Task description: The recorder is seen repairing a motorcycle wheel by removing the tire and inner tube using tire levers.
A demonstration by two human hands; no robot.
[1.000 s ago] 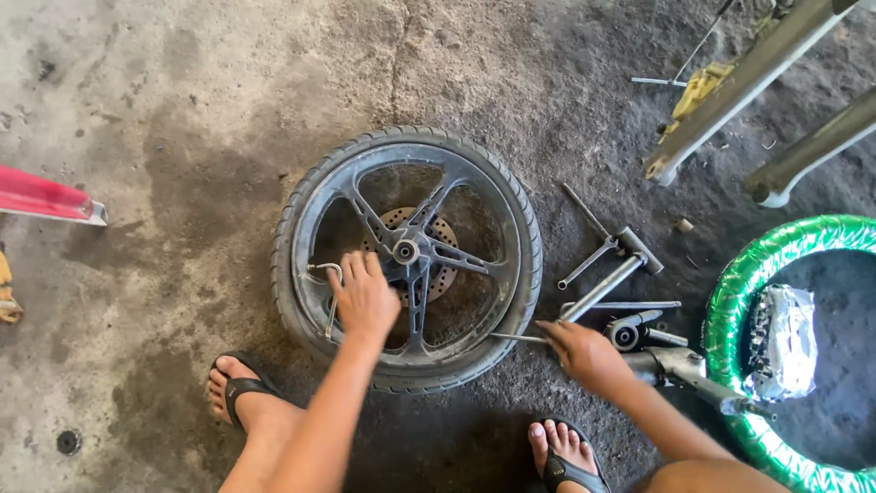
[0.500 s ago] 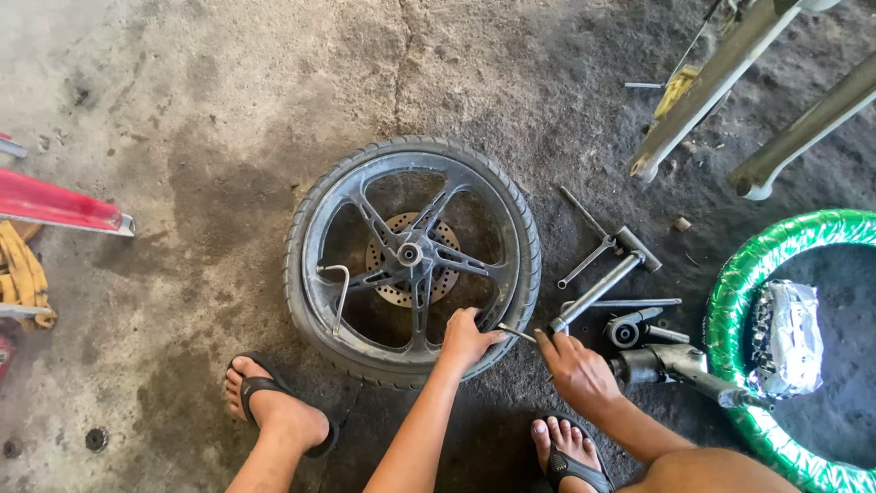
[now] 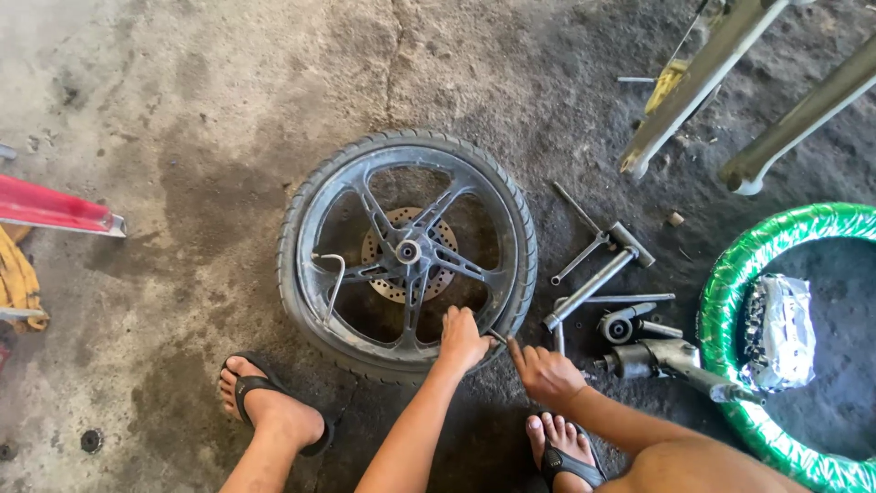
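Crouching on the floor, you are pressing your left hand (image 3: 463, 338) clenched onto the lower rim of the wheel (image 3: 407, 253) at the frame's centre while your right hand (image 3: 545, 372), loosely released beside it, is pointing a finger toward a thin tool there, likely prying the tyre, needing steady leverage.

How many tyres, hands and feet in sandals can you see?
Black tyre on its wheel: 1
Tyre in green wrap: 1
Hands, left hand and right hand: 2
Feet in sandals: 2
Total: 6
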